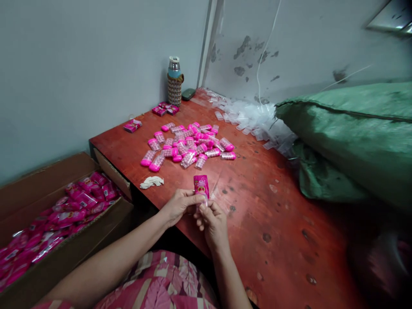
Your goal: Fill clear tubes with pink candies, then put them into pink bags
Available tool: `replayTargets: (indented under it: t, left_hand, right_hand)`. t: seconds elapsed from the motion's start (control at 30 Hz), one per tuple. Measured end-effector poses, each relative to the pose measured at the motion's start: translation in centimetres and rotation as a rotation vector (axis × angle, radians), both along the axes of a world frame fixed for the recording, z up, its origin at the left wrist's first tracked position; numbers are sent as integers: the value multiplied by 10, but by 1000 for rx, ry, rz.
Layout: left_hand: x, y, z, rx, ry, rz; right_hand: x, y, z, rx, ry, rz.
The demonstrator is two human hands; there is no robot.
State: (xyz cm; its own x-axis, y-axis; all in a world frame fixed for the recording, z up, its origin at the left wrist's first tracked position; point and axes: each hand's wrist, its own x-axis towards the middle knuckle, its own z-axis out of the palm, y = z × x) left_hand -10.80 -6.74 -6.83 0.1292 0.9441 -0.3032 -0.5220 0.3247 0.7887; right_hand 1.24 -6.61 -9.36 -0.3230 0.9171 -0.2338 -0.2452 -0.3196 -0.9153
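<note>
At far left, beside a red tabletop (273,206), an open carton (106,223) heaped with glossy pink packets (69,214), by all appearances the finished share of the work. Next, along the table's left edge, flat pink wrappers (132,125) near the wall, seemingly unused, with a crumpled white cloth (152,182) closer in. Farther back, more flat pink pieces (159,111) beside a flask (174,86) in a woven holder. At the near edge, the left hand (180,208), thumb and forefinger pinched on the side of a printed packet (201,185), held upright above the tabletop, clear plastic at its lower end; whether sealed, impossible to tell. Behind, a loose spread of pink-ended containers (157,163), probably awaiting handling, with plenty left. Then the right hand (214,223), thumb and fingers closed around the packet's lower end. Beyond, a drift of clear plastic pieces (257,118), apparently unused, against a bulging green sack (354,124).
</note>
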Motion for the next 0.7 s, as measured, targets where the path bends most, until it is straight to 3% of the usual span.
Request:
replayTargets:
  t: [0.1,0.27,0.47,0.53,0.67,0.7]
  left_hand:
    - [1,-4,-3,6,-44,-7]
    - [-2,-9,-6,-77,-120,166]
    - [1,-26,-2,5,-133,166]
    - [-14,-38,4,33,-95,339]
    - [-68,-67,16,165,17,868]
    - [-79,-72,17,184,71,947]
  right_hand:
    - [1,0,0,23,-28,-41]
    - [5,-4,6,94,2,-21]
    - [-6,-6,7,82,27,6]
    - [-9,-6,9,76,23,29]
    - [-2,0,10,83,-25,13]
    - [2,2,10,87,-48,-7]
